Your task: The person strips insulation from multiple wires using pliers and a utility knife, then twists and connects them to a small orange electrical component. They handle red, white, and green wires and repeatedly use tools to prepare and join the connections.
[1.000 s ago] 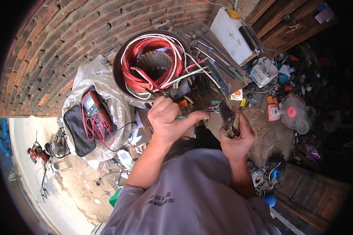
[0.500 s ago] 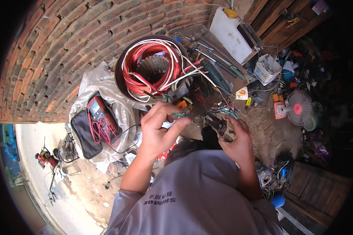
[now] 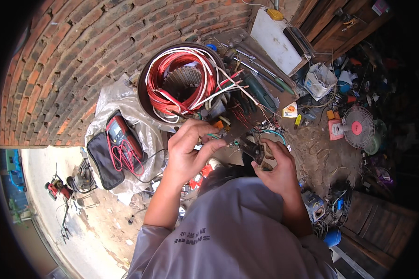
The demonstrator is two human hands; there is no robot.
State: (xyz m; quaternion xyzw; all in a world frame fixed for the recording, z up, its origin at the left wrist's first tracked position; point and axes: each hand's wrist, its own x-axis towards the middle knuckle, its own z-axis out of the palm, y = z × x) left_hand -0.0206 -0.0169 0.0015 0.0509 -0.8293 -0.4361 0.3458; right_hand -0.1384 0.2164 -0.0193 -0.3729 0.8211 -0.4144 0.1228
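Note:
My left hand (image 3: 187,151) is closed in a pinch on a short green wire (image 3: 213,136), with thumb and forefinger pointing right. My right hand (image 3: 280,165) is closed around dark pliers (image 3: 252,149), whose worn brownish handles lie against the fingers and thumb. The jaws point up and left toward the left fingertips, a small gap away. Just beyond both hands stands a round dark motor housing (image 3: 143,95), with coils of red and white wire (image 3: 156,100) laid in it. Wire ends hang out over its right side.
Left of the housing, a red multimeter (image 3: 121,135) with red leads lies by a black pouch (image 3: 104,160) on plastic sheeting (image 3: 151,135). Farther right are long hand tools (image 3: 258,72), a white basket (image 3: 319,81) and a small fan (image 3: 358,128). A brick wall (image 3: 93,56) rises behind.
The pliers have turned in my right hand and shifted slightly left, with the fingers higher around them. My left hand keeps its pinch on the green wire. The view has shifted slightly.

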